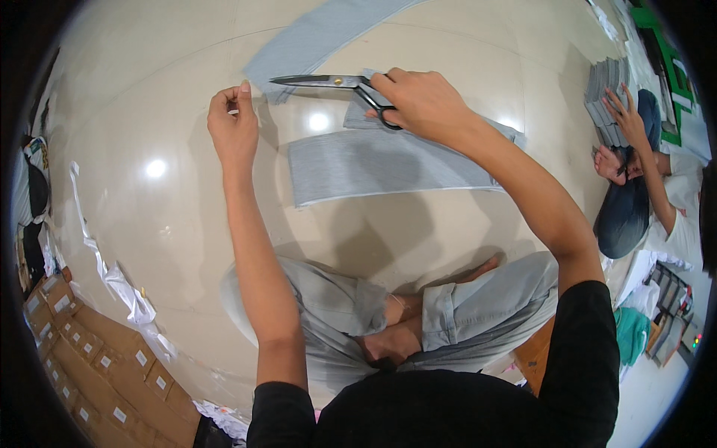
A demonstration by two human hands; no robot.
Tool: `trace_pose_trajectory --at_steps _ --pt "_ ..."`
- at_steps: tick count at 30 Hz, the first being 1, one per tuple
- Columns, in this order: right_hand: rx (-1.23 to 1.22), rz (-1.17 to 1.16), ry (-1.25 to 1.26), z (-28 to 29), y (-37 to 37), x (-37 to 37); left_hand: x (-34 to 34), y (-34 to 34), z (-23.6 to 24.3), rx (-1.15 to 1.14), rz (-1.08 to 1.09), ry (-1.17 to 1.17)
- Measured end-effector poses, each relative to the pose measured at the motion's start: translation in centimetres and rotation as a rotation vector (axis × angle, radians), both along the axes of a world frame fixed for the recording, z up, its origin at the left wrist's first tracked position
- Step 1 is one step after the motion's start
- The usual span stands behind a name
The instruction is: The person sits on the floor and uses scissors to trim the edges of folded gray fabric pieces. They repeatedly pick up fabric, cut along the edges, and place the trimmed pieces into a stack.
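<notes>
My right hand (426, 103) grips a pair of large scissors (317, 80) with dark handles. Their long blades point left and look nearly closed, lying over the near end of a long grey fabric strip (321, 41). Beside that strip's left corner is my left hand (234, 127), fingers curled in with the thumb up; whatever they pinch is too small to see. A wide grey fabric piece (358, 164) lies flat on the floor below the scissors. Partly under my right hand, a smaller grey piece (360, 116) overlaps its upper edge.
At the right, another person's hand (626, 118) touches a stack of folded grey fabric (603, 93). Brown cardboard boxes (112, 366) stand lower left, near white scraps (131, 299) on the glossy tiled floor (134, 216). My crossed legs (485, 299) are close below the fabric.
</notes>
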State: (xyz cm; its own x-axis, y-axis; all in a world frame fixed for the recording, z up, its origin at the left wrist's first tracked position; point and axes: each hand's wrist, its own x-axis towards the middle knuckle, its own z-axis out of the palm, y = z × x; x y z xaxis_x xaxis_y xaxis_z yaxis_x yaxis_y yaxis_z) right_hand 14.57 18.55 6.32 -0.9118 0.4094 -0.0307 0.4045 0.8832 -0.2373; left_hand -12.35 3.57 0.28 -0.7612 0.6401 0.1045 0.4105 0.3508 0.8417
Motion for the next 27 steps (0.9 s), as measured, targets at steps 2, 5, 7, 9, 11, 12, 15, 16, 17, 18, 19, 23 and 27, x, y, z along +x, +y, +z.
trace_pose_trajectory --at_steps 2,5,7,9,11,12,15,16,17,18,19,23,27 --pt "-0.007 -0.026 0.003 0.0 0.1 0.7 -0.7 -0.4 -0.3 -0.08 0.091 0.094" --pt "-0.009 -0.039 -0.066 0.1 0.6 1.5 -1.5 -1.1 -0.8 -0.211 0.216 0.338" --pt "-0.004 -0.017 -0.125 -0.3 0.9 1.7 -1.0 -1.2 -0.9 -0.185 0.202 0.507" --pt "-0.023 -0.028 -0.15 -0.1 0.8 1.8 -0.5 -1.0 -0.5 -0.167 0.006 0.292" --pt "-0.024 -0.04 -0.129 -0.1 0.7 1.8 0.1 -0.9 -0.2 -0.152 -0.119 0.145" --pt "-0.015 -0.049 -0.099 -0.4 0.7 1.9 0.4 -0.7 -0.1 -0.146 -0.148 0.103" --pt "0.005 -0.085 -0.014 -1.0 1.3 2.8 1.0 -0.4 -0.8 -0.161 -0.205 0.087" --pt "0.01 -0.096 0.014 -1.0 1.7 3.2 1.1 -0.5 -1.1 -0.173 -0.217 0.102" --pt "-0.023 -0.149 0.002 -0.9 2.0 3.7 1.0 -0.6 -1.4 -0.202 -0.209 0.114" --pt "-0.057 -0.202 -0.009 -0.7 2.3 4.2 0.9 -0.7 -1.6 -0.231 -0.201 0.127" --pt "-0.085 -0.258 -0.022 -0.4 2.8 4.9 0.9 -0.6 -1.8 -0.255 -0.196 0.138" --pt "-0.083 -0.516 -0.087 -1.1 5.2 9.4 -0.3 -1.3 -2.4 -0.397 -0.026 0.269" --pt "-0.087 -0.661 -0.087 -2.7 7.2 15.6 -0.4 -1.5 -2.2 -0.574 0.148 0.471"
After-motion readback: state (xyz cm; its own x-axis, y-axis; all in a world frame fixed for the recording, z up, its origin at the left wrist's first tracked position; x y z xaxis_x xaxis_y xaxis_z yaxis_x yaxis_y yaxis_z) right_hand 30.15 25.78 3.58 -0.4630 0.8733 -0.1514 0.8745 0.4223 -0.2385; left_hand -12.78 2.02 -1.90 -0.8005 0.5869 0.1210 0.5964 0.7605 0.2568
